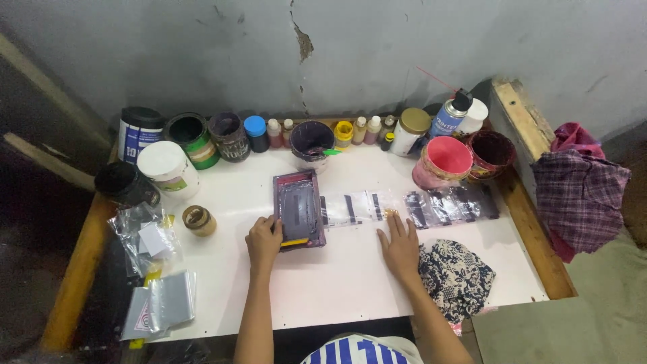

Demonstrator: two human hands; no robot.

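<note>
Left hand (263, 241) gripping yellow squeegee (294, 241) on small printing screen (298, 209); right hand (400, 247) pressing flat, open, beside printed plastic strips (411, 206); pink tub (445, 161) standing open.

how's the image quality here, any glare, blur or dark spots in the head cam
Head view: even, soft light on the white table, with no harsh glare; both the left hand and right hand look sharp and cast only faint shadows. The left edge past the plastic bags falls into deep shadow. Wide-angle bend shows along the table's wooden rim.
</note>
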